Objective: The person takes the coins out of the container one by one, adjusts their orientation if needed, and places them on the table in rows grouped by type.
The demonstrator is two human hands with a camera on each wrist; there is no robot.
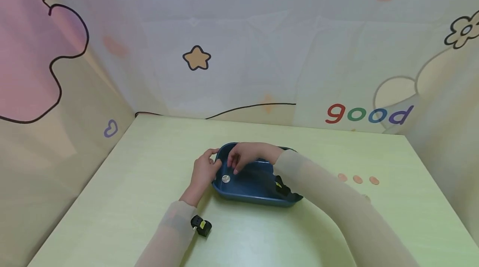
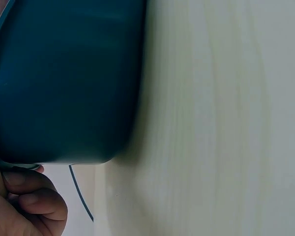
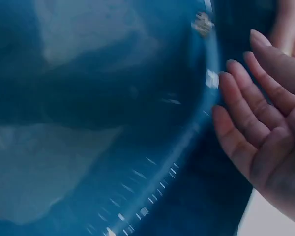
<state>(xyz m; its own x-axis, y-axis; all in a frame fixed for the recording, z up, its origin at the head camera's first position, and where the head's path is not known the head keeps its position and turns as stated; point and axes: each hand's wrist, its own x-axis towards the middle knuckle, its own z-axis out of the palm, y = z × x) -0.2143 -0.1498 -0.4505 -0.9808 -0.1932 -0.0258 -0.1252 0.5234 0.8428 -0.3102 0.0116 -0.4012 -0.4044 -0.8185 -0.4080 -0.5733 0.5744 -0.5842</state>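
A dark blue tray (image 1: 258,201) stands on the table in the head view. My left hand (image 1: 204,172) grips its left rim, thumb over the edge; curled fingers (image 2: 32,194) show at the rim in the left wrist view. Inside the tray, by the left end, lies a small silvery round disc (image 1: 226,179), like a coin; in the right wrist view the shiny disc (image 3: 203,24) is blurred. My right hand (image 1: 245,155) hangs over the tray's left part, just above the disc. Its fingers are loosely bent and hold nothing, as the right wrist view shows.
To the right of the tray, three copper-coloured discs (image 1: 357,179) lie in a row on the pale wooden table (image 1: 149,150). A pale disc (image 1: 366,197) is partly hidden by the right sleeve. A printed curtain (image 1: 243,50) stands behind the table.
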